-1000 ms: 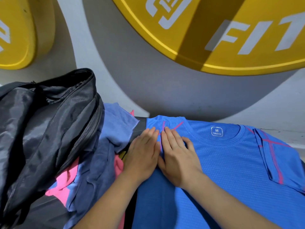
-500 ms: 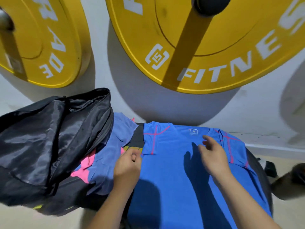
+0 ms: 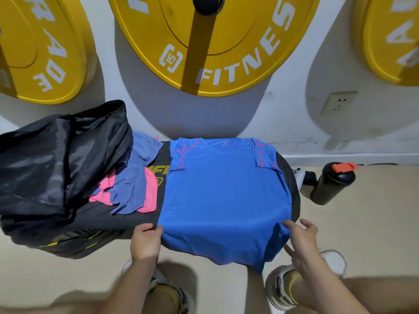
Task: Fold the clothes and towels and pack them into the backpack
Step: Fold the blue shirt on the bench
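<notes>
The blue mesh T-shirt with pink seams (image 3: 226, 196) lies flat on the black padded counter (image 3: 127, 219), sleeves tucked in. Both hands have dropped to its hem. The left hand (image 3: 146, 241) pinches the hem corner, and the right hand (image 3: 301, 241) has its fingers (image 3: 291, 226) spread at the other corner. A bottom-up fold looks next.

On my feed the light is bright and even, coming from above: the round yellow weight plates (image 3: 238, 37) throw broad soft grey shadows down the white wall (image 3: 292, 105), and the right hand (image 3: 300, 243) drops a small one on the blue mesh T-shirt (image 3: 226, 200). I see wide-angle bowing at the edges; the bare forearms (image 3: 127, 288) blur.
</notes>
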